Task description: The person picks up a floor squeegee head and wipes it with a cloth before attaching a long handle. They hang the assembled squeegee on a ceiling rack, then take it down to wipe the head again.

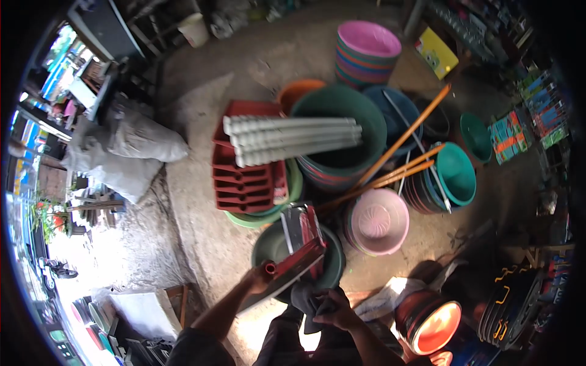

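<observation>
My left hand (261, 279) is closed round the red handle end of a dustpan-like piece (297, 263), tilted above a dark green tub (268, 247). In my right hand (337, 311) is a bunched dark cloth (308, 300), close to the piece's lower edge. More red and grey pieces (299, 222) stand in the tub. Beyond it, a stack of red plastic pieces (244, 189) rests over light green basins (294, 183). A bundle of white ribbed poles (293, 137) lies across the red stack and a large green tub (366, 116).
Orange poles (406, 134) lean among the tubs. A pink basin (379, 221) and a teal bucket (456, 174) are at centre right, with a multicoloured basin stack (367, 52) behind. White sacks (116, 152) lie left; an orange-lit pot (436, 326) stands lower right.
</observation>
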The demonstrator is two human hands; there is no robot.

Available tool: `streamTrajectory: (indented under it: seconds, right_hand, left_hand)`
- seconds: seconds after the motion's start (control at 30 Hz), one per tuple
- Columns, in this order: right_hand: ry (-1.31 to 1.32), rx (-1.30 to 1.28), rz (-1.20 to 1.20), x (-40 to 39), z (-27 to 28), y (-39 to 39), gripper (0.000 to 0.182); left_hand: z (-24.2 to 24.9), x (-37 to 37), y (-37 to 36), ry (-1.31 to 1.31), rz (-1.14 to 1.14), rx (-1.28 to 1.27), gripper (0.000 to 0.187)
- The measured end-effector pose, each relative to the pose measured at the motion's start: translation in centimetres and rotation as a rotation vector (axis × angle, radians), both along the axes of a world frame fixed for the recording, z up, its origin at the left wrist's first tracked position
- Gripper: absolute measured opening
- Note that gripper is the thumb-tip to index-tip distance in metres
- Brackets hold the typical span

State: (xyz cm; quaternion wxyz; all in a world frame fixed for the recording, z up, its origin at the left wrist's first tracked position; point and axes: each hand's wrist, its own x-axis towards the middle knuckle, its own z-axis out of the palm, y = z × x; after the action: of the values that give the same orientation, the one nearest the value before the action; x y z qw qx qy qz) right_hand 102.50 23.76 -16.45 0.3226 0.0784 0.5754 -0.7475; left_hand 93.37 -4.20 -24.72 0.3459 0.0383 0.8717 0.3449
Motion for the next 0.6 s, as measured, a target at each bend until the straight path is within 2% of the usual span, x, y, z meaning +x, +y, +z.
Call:
streamTrajectory:
  seconds: [0.07,0.1,0.13,0.2,0.23,0.3,0.43,0.47,0.53,0.6]
  right_hand:
    - [0.121,-0.030,0.037,-0.9,6.9,-3.2,0.069]
    - [0.199,-0.054,0.060,-0.8,9.5,-5.1,0.074]
    - [0.538,0.084,0.117,-0.6,10.7,-6.7,0.073]
    - [1.135,0.539,0.369,-1.9,13.8,-10.0,0.068]
    - [1.176,0.541,0.380,-2.2,14.3,-10.8,0.068]
    - [1.481,0.607,0.377,-2.7,14.4,-12.4,0.064]
    - [1.671,0.576,0.318,-4.2,19.4,-13.8,0.061]
    - [1.691,0.644,0.269,-4.4,20.5,-13.9,0.058]
    - [1.725,0.709,0.221,-4.7,20.9,-13.8,0.055]
    - [1.599,0.745,-0.275,-6.0,19.8,-13.8,0.052]
  left_hand:
    - [6.2,1.4,-0.4,-0.081,0.160,-0.035,0.041]
    - [7.5,3.1,-1.4,-0.039,0.234,0.146,0.046]
    - [11.5,3.3,-1.4,-0.193,0.311,0.200,0.048]
    - [15.5,5.3,-3.0,0.088,0.280,0.696,0.054]
    - [18.9,5.7,-3.2,0.106,0.275,0.778,0.059]
    - [21.8,7.1,-4.9,0.150,0.296,0.765,0.057]
    - [27.8,9.1,-6.5,0.275,0.291,0.816,0.046]
    - [28.3,9.4,-7.0,0.294,0.305,0.822,0.046]
    - [29.3,9.6,-8.1,0.377,0.266,0.694,0.037]
    - [31.6,10.0,-8.3,0.421,0.263,0.645,0.033]
